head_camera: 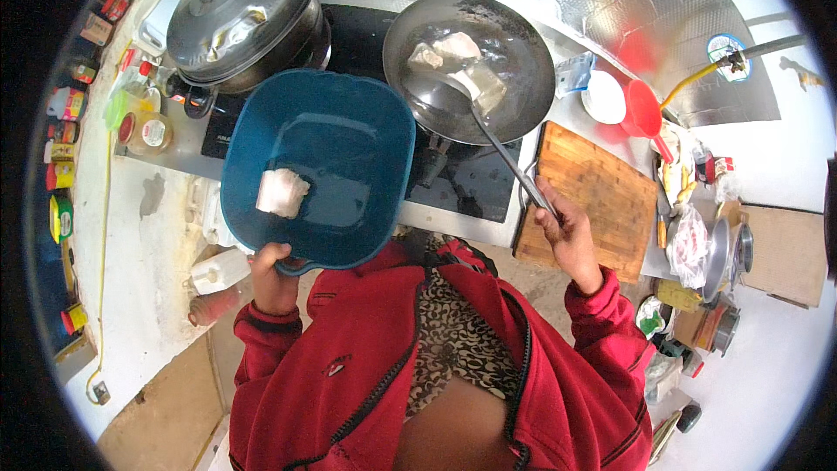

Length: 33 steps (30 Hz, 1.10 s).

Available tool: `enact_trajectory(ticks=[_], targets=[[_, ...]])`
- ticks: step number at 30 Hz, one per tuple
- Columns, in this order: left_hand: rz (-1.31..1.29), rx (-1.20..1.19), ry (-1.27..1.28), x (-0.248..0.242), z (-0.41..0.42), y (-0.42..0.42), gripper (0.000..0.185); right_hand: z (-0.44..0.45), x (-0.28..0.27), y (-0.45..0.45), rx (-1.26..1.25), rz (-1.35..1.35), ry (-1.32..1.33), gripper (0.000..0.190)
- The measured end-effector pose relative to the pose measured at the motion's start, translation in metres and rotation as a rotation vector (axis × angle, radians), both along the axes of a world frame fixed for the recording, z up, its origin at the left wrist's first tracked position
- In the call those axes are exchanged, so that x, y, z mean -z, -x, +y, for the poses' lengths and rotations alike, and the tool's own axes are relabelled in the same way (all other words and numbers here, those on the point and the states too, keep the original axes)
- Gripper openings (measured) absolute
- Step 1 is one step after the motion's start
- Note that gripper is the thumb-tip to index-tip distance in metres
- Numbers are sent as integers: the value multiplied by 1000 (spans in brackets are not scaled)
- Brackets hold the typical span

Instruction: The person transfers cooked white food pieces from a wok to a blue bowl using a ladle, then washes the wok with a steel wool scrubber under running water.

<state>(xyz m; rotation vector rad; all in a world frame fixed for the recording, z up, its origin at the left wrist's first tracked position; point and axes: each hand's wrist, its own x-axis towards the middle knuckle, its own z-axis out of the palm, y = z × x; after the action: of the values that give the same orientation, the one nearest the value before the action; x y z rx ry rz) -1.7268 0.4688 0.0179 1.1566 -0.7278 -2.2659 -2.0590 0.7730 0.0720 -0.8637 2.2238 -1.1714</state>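
Note:
My left hand point(274, 278) grips the near rim of a deep blue plastic basin point(320, 216). A single pale chunk of what looks like meat point(282, 193) lies on the basin's floor, towards its left side. In my right hand point(567, 229) is the handle of a metal ladle or spatula point(507, 157), whose head reaches into a dark wok point(523, 78). Several pale chunks point(458, 46) sit in the wok, one of them at the utensil's head. Part of that head is hard to make out.
A large lidded steel pot point(242, 19) stands on the stove point(471, 193) at the back left. Right of the stove lie a wooden cutting board point(588, 196), a white bowl point(603, 97) and a red plastic ladle point(641, 108). A glass jar point(145, 132) stands at the left.

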Motion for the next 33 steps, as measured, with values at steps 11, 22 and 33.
enact_trajectory(ticks=[11, 22, 33], targets=[[-25, 17, -1, 9, 4, -3, 41, -5, 0, 21, 277, -75, 37, 47], [-61, -14, 18, 13, 0, -6, 33, 12, 31, 21, 124, 183, -5, 49], [-61, 21, 14, 12, 0, -4, 36, 10, -5, 1, 41, 32, -65, 44]])
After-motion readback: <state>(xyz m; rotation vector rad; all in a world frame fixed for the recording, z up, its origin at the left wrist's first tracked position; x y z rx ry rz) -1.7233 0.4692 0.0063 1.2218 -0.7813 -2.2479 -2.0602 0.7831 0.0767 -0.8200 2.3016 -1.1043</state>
